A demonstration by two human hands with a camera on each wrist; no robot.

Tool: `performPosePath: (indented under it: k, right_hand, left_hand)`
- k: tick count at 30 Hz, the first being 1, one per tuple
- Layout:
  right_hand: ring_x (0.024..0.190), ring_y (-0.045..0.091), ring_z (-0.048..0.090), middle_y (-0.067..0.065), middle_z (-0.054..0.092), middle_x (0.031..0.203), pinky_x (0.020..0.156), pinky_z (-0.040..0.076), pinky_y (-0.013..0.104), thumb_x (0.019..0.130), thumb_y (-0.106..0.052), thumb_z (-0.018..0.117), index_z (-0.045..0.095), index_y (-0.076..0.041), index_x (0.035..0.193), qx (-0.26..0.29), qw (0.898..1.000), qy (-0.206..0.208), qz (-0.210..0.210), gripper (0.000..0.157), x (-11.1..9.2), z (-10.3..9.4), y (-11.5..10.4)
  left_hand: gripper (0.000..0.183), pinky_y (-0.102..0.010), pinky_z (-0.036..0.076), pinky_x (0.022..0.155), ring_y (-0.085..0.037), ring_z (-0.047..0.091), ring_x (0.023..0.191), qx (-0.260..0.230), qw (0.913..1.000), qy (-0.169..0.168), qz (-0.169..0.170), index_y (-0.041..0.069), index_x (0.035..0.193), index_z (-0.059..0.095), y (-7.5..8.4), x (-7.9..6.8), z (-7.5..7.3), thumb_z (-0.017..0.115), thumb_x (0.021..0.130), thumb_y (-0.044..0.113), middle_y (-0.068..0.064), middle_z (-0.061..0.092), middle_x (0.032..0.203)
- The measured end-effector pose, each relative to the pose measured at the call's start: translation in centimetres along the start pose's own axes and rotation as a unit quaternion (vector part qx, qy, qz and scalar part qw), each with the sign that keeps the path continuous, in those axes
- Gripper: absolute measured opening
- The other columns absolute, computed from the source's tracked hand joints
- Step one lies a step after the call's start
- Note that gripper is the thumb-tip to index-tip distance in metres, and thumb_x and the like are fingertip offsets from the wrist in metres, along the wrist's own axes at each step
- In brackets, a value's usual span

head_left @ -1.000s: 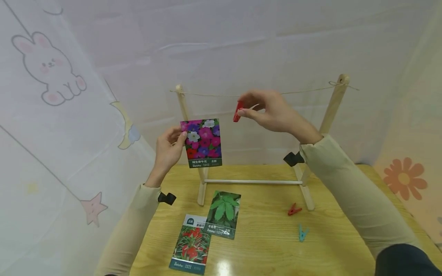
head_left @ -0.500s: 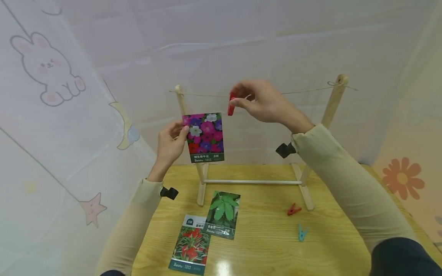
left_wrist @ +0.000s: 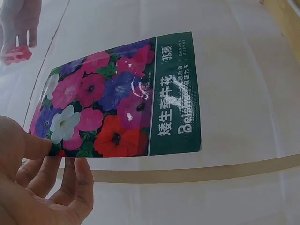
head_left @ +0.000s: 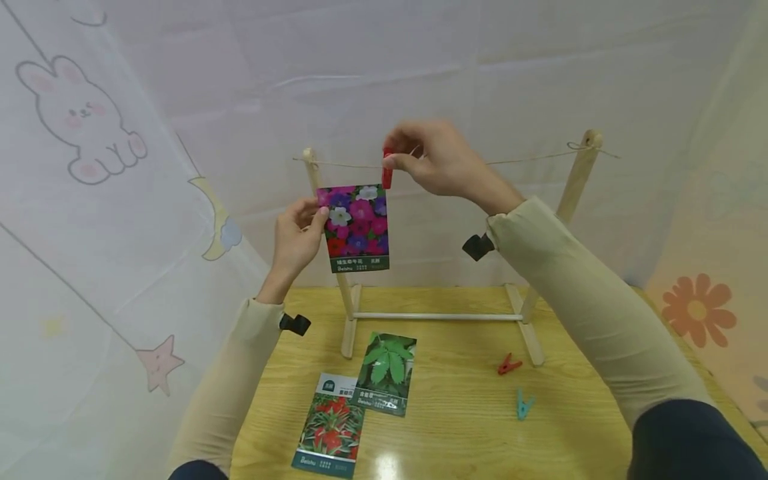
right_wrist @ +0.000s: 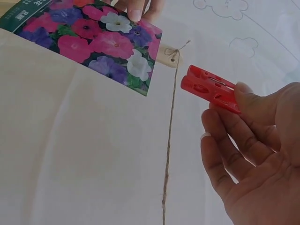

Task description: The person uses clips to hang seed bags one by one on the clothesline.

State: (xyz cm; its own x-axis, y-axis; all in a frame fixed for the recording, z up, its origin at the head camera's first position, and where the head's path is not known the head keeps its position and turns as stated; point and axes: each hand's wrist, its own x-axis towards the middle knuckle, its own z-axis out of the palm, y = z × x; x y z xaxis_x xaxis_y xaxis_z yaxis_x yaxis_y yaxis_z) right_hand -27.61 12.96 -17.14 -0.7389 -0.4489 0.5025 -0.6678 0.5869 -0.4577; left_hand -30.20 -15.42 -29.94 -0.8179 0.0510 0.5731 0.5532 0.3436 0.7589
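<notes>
Presently, left hand [head_left: 298, 233]: pinches the petunia packet by its left edge, above the middle, thumb on the printed front and fingers behind.
Petunia packet [head_left: 358, 230]: held up near the left post, nearly upright, below the level of the twine; pink, purple, white and red blooms over a dark green band with white lettering.
Right hand [head_left: 435, 160]: pinches the red clothespin between thumb and forefinger; the other fingers are loosely bent.
Red clothespin [right_wrist: 210, 89]: in the head view it overlaps the packet's top right corner; the right wrist view shows it apart from the packet, just beside the twine.
Twine [head_left: 528, 159]: tied between the tops of two wooden posts, knotted at each end.
Wooden stand [head_left: 579, 175]: on the tabletop [head_left: 456, 433], a pale crossbar [head_left: 438, 317] joining its sides low down.
Leaf packet [head_left: 389, 370]: lies flat, overlapping the upper right corner of the red-flower packet [head_left: 329, 427].
Loose red clothespin [head_left: 509, 365]: near the stand's right foot.
Blue clothespin [head_left: 524, 407]: just nearer the person.
Wall sheet [head_left: 240, 73]: pale, with a printed rabbit [head_left: 84, 123] at left.
</notes>
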Motion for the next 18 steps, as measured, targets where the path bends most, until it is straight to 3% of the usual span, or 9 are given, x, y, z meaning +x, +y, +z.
performPosePath:
  k: [10, 18]
  right_hand:
    - [0.082, 0.024, 0.061, 0.014, 0.075, 0.101, 0.075, 0.047, 0.032, 0.106, -0.016, 0.069, 0.074, -0.003, 0.11, 0.002, 1.0, 0.022, -0.006, 0.014, 1.7, 0.8, -1.1]
    - [0.08, 0.022, 0.062, 0.014, 0.076, 0.1, 0.073, 0.046, 0.029, 0.106, -0.014, 0.068, 0.074, -0.003, 0.107, 0.004, 0.999, 0.037, -0.017, 0.012, 2.9, 1.1, -1.6]
  left_hand:
    - [0.027, -0.016, 0.059, 0.077, -0.03, 0.076, 0.097, 0.009, 0.9999, 0.004, -0.007, -0.006, 0.125, 0.071, 0.1, 0.6, -0.3, 0.064, 0.108, 0.015, -0.026, 0.077, 0.117]
    - [0.025, -0.015, 0.058, 0.074, -0.038, 0.074, 0.097, -0.001, 0.9999, 0.01, -0.005, -0.007, 0.122, 0.072, 0.3, 1.0, -0.4, 0.065, 0.107, 0.012, -0.026, 0.077, 0.114]
